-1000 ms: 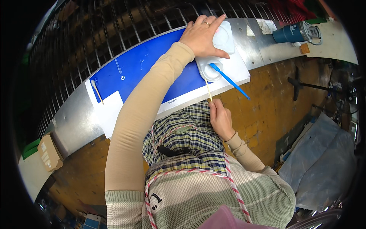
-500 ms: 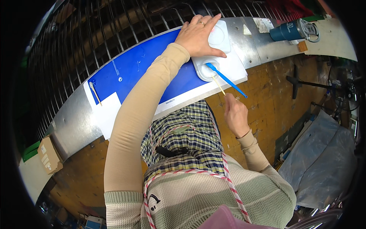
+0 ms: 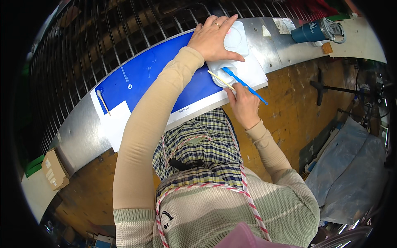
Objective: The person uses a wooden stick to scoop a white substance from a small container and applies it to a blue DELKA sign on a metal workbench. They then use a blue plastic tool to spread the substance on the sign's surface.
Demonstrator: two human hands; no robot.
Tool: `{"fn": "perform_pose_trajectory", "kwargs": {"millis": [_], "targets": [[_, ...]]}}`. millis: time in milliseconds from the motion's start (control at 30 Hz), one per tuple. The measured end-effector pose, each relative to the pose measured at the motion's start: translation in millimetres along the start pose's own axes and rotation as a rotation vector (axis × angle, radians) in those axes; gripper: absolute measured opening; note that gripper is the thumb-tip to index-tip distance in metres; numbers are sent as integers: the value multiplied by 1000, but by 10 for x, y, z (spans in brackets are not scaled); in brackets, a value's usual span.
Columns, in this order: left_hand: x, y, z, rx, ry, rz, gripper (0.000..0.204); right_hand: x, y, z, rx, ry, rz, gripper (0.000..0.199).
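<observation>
Pale stick (image 3: 219, 78) pinched in R hand (image 3: 245, 105); L hand (image 3: 212, 42) spread on white container (image 3: 237, 40).

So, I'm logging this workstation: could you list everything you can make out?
blue sheet: one, blue, on bench
white paper: count unclear, white, bordering blue sheet
white plasticware: count unclear, white, at left hand
blue tool: one, blue, at white plasticware's opening
thin stick: one, pale yellow, in right hand
white-tipped stick: one, tan, blue sheet's left end
tumbler: one, teal, bench's right
block: one, orange-brown, by tumbler
cardboard box: one, brown, far left
bench: one, silver, spanning upper view
barred rack: one, dark, beyond bench
plastic sheeting: one, grey, lower right
apron: one, plaid, centre
left hand: one, beige-sleeved, on white plasticware
right hand: one, beige-sleeved, holding thin stick
</observation>
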State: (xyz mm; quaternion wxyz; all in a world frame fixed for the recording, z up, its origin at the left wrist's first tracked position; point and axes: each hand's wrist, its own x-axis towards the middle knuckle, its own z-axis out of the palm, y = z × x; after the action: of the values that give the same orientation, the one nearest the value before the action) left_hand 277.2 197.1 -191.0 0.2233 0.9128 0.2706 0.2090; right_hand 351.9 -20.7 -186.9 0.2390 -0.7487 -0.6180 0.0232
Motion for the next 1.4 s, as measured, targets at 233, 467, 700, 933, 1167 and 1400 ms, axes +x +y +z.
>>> {"fn": "perform_pose_trajectory", "kwargs": {"millis": [233, 467, 700, 933, 1167, 1400], "targets": [[37, -35, 8, -7, -27, -3, 112, 116, 123, -10, -87, -129, -180, 12], [30, -41, 17, 0, -47, -10, 103, 241, 249, -85, -89, -208, -392, 12], [43, -30, -34, 11, -83, 1, 93, 371, 295, -177, -50, -229, -533, 13], [32, -32, -62, 87, -89, 22, 78, 542, 319, -279, -51, -202, -461, 14], [48, -138, -19, -151, -49, 12, 71, 689, 260, -535, 171, -98, -335, 15], [-320, -97, -191, -477, 454, -173, 34, 766, 298, -680, 315, -162, -91, 9]]}}
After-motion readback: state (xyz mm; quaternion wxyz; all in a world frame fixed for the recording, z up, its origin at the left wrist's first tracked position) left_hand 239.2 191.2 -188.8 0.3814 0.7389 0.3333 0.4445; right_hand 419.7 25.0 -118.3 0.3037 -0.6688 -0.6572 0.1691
